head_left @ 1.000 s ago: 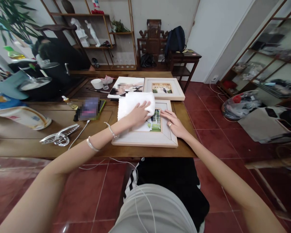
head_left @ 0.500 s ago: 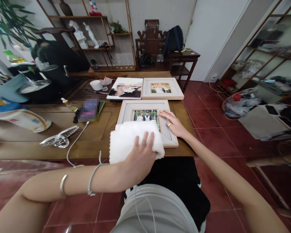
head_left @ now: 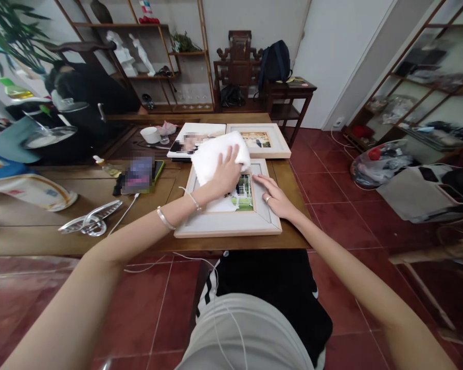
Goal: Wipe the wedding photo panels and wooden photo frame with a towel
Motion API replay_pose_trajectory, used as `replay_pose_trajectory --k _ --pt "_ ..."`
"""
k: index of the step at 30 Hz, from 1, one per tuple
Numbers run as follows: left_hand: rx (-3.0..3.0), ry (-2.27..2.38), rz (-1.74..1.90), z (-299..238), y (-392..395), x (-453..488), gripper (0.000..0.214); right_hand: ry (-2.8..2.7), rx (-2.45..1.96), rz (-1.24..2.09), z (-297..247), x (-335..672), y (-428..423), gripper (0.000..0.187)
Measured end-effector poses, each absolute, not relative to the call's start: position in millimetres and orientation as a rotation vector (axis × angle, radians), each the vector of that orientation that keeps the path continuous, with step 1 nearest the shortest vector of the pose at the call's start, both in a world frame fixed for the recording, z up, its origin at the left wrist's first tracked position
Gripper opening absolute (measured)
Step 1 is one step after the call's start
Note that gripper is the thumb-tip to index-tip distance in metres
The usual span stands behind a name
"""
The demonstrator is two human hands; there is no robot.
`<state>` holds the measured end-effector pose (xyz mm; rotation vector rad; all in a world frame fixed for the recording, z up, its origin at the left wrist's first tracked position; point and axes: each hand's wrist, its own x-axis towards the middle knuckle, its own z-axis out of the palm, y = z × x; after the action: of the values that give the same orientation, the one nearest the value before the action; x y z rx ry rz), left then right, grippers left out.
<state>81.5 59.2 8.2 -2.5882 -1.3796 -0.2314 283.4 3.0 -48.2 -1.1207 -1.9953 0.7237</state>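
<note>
My left hand [head_left: 227, 173] holds a folded white towel [head_left: 207, 156], fingers laid over its top. The towel covers the far left part of a pale wooden picture frame [head_left: 231, 226] that lies flat near the table's front edge. Part of the photo [head_left: 244, 195] inside shows right of my left wrist; the rest is hidden by the hand and towel. My right hand [head_left: 277, 199] rests with fingers outstretched on the frame's right side. Just behind lie a second framed picture [head_left: 280, 146] and a photo panel [head_left: 177, 145], partly overlapped in view by the towel.
To the left on the wooden table [head_left: 154, 226] are a phone [head_left: 139, 176] with a white cable, a silver metal object [head_left: 92, 218], a small dropper bottle [head_left: 107, 165] and a white cup [head_left: 150, 134]. A plastic bag [head_left: 378, 163] sits on the floor at right.
My left hand and the towel have moved away from me, from the frame's near left part to its far edge, uncovering the near side. My right hand has stayed in place.
</note>
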Motion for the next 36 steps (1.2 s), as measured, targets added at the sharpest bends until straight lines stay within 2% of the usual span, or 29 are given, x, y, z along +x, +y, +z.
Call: replay_pose_trajectory --k 5,8,18,23,36 --pt "-2.881 -0.815 -0.171 8 86 102 0.033 -2.005 -1.132 0.699 -47 283 3 0.065" --pt "-2.956 -0.699 -0.099 10 93 110 0.035 -2.001 -1.118 0.7 -46 283 3 0.064" --pt "-2.867 -0.824 -0.036 16 77 98 0.035 -1.98 -1.076 0.742 -45 279 1 0.063" --pt "-2.793 -0.846 -0.027 15 75 89 0.044 -1.948 -1.106 0.744 -41 277 -3 0.064" --pt "-2.523 -1.32 0.229 27 26 -5 0.043 -1.826 -1.051 0.747 -35 272 -8 0.067"
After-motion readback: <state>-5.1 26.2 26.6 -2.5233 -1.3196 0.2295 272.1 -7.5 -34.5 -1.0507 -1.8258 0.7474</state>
